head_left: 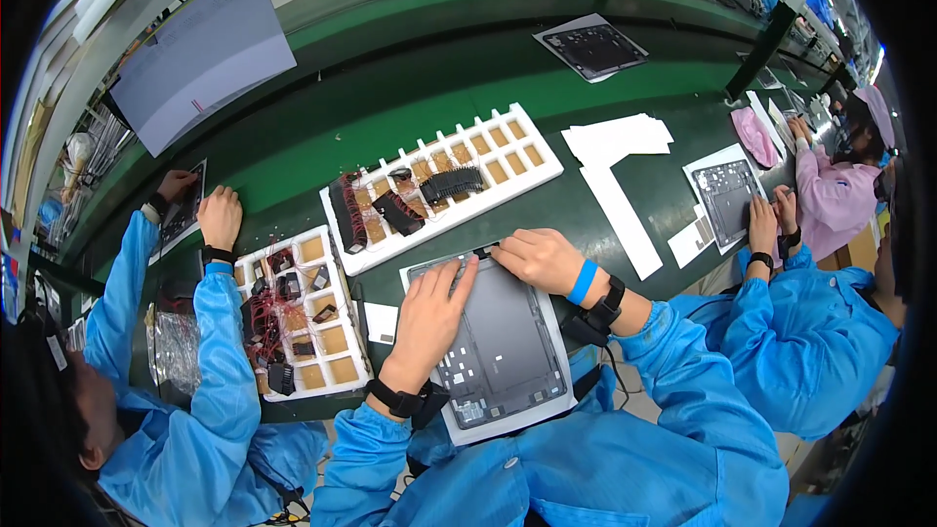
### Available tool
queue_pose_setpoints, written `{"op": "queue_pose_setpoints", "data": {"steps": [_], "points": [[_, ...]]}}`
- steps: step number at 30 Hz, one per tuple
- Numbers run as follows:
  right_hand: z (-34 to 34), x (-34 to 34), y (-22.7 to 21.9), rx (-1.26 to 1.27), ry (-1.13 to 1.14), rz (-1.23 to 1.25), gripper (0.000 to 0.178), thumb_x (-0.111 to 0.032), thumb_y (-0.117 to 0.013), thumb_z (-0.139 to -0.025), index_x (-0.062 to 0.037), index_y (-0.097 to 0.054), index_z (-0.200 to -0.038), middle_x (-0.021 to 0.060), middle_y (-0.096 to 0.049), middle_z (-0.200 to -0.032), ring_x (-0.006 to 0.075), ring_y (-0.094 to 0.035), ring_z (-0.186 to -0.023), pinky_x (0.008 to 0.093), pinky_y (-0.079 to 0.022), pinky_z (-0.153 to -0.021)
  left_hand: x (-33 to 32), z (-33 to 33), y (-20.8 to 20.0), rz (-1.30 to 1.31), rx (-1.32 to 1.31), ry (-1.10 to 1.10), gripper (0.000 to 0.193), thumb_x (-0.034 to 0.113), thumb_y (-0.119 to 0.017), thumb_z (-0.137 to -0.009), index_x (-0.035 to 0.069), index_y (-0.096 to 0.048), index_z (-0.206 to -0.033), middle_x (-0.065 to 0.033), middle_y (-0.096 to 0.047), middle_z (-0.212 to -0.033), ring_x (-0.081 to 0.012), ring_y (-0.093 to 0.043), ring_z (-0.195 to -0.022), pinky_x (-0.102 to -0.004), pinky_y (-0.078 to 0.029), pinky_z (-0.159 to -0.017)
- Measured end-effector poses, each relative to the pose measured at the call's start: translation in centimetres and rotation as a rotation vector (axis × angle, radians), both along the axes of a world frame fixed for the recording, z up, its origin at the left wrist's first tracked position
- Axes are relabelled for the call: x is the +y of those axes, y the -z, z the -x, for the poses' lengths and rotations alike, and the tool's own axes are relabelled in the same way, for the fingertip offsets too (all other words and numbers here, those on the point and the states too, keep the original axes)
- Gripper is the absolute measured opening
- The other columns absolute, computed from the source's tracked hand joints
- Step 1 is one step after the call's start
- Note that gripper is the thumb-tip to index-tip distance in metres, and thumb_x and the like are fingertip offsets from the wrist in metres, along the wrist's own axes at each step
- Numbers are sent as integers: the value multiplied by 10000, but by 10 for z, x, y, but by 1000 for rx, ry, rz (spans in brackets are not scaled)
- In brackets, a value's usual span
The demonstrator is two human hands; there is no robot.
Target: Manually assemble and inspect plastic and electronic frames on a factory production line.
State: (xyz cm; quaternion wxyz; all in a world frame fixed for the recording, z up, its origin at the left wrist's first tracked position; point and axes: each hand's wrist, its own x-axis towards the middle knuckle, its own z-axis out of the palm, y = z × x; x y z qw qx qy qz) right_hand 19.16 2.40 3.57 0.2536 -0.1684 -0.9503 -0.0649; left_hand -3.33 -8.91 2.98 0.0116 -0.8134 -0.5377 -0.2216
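Note:
A dark grey tablet back cover (pixel 503 332), with small white stickers and silver contacts inside, lies before me on a white sheet (pixel 559 371). My left hand (pixel 434 310) rests over its left side, fingers stretched toward the top edge. At that edge my right hand (pixel 537 259) has its fingers bent, their tips pinched at a small black part (pixel 483 252). The part's exact shape is mostly covered by my fingertips. Just beyond lies a long white compartment tray (pixel 532 132) with black parts on wires in several cells.
A second white tray (pixel 359 363) with wired black parts sits to the left, beside a co-worker's arms (pixel 220 307). White sheets (pixel 620 205) lie right of the long tray. At right, another person handles a similar cover (pixel 724 197); one more cover (pixel 597 47) lies farther back.

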Motion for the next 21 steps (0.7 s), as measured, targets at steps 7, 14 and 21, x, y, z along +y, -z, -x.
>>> {"op": "queue_pose_setpoints", "data": {"steps": [7,14,21], "points": [[0,4,5,56,62,49,158,-107,-698,-819,-46,-712,-965,20,-621,-901,193,-646,-869,319,-576,-703,4,-5,-6,37,93,-8,643,1,-586,-843,117,-579,-1475,-133,-593,-1300,-309,-560,-1169,-424,-452,-1002],[0,-10,0,76,136,211,321,-271,-761,-891,-44,-744,-1117,64,-642,-1160,242,-603,-1131,373,-562,-884,7,-6,-12,120,76,-44,633,-7,-602,-824,121,-611,-1444,-145,-595,-1258,-319,-565,-1153,-426,-453,-978],[-12,-22,7,134,212,384,381,-283,-664,-982,-68,-677,-1296,134,-608,-1397,313,-545,-1329,439,-464,-1070,23,0,-19,32,-259,-47,339,-50,-640,-804,31,-730,-1121,-140,-629,-1086,-349,-613,-1033,-446,-518,-895]]}}
